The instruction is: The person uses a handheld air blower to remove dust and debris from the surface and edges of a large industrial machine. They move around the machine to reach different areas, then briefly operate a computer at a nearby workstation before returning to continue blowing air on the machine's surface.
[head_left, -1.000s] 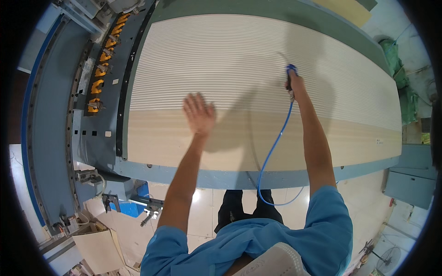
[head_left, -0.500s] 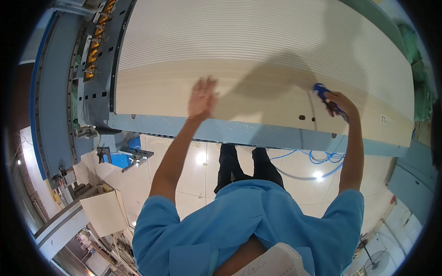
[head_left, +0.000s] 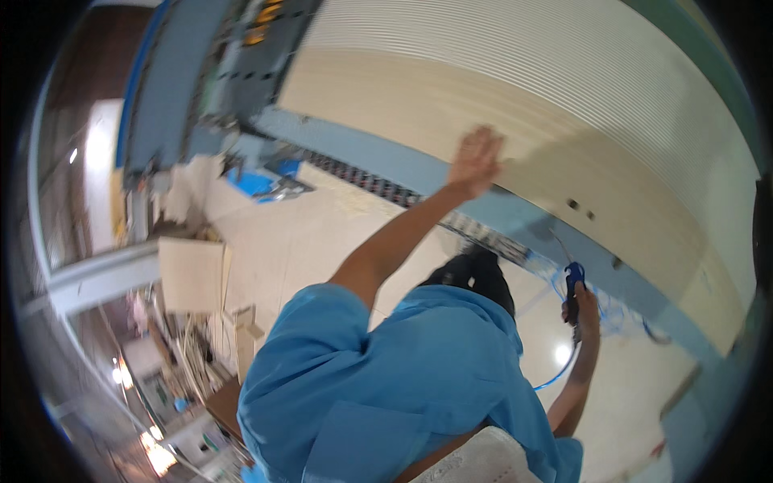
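Observation:
A large pale panel with fine parallel grooves over its far part and a plain band along its near side lies on a blue-grey machine bed. My left hand is open, fingers spread, over the panel's near edge; whether it touches is unclear. In my right hand is a blue air blow gun, held beyond the near side of the bed, over the floor. Its thin nozzle points toward the bed, and a blue hose runs from its lower end.
Two dark holes mark the panel near its edge. Coiled blue hose lies below the bed at right. Machine parts with yellow pieces stand at far left. Boards and wood scraps lean at left.
The view has turned and tilted. My right hand has drawn the air blow gun back from over the panel to beside the bed. My left hand has shifted right along the panel's edge.

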### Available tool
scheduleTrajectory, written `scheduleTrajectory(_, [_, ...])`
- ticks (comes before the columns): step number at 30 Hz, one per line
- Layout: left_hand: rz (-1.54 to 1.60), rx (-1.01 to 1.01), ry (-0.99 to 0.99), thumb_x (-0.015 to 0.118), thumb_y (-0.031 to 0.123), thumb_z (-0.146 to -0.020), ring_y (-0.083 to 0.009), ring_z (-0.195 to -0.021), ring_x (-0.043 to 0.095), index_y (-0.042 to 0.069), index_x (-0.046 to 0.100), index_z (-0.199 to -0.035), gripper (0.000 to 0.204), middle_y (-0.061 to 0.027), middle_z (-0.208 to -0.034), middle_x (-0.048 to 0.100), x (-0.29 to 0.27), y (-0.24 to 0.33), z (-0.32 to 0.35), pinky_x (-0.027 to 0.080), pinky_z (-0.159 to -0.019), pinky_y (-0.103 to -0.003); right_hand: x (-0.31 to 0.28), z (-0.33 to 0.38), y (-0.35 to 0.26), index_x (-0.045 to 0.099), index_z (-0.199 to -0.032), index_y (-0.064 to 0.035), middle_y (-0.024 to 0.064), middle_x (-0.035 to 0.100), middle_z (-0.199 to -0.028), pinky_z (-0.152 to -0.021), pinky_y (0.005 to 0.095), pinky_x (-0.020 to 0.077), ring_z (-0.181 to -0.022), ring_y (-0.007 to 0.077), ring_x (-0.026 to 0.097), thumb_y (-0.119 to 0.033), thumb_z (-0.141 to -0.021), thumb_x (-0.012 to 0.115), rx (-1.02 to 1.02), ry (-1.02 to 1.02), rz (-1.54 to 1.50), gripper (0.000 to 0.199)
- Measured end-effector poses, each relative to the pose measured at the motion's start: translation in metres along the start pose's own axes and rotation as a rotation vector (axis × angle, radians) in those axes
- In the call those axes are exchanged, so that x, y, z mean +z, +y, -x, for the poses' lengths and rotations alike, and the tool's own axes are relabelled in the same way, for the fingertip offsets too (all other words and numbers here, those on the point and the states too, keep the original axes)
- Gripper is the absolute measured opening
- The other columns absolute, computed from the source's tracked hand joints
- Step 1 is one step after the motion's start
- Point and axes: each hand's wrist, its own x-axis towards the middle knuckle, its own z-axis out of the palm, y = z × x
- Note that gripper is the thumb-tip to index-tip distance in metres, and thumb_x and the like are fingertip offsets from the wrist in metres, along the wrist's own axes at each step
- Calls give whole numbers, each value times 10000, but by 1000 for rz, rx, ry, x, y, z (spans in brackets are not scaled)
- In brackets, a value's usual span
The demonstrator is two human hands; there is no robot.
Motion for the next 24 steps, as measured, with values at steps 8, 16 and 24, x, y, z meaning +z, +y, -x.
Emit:
scheduleTrajectory(8, [9, -97, 286, 479, 308, -1015, -342, -1402, 381, 62, 376, -1503, 556, -176, -1523, 407, 31, -129, 13, 283, -1177, -460, 222, -44, 4, 589, -965, -32, 59, 574, -597, -412, 324, 452, -483, 169, 578, -417, -1007, 530, -334, -197, 58, 391])
scheduleTrajectory(16, [-140, -31, 118, 386, 413, -1046, -386, -1501, 168, 101, 237, -1575, 631, -195, -1627, 202, 32, -83, 10, 128, -1209, -523, 20, 14, 72, 455, -1226, -108, 210, 705, -823, -665, 623, 485, -799, 439, 693, -385, -1020, 420, 49, 827, 707, 347])
scheduleTrajectory(24, [-105, 269, 37, 445, 397, -1010, -421, -1505, 133, 74, 242, -1568, 676, -243, -1620, 179, 84, 121, -71, 108, -1206, -558, -197, 67, 104, 582, -1151, -40, 209, 710, -820, -661, 515, 538, -773, 353, 724, -419, -1011, 469, -40, 1415, 154, 420])
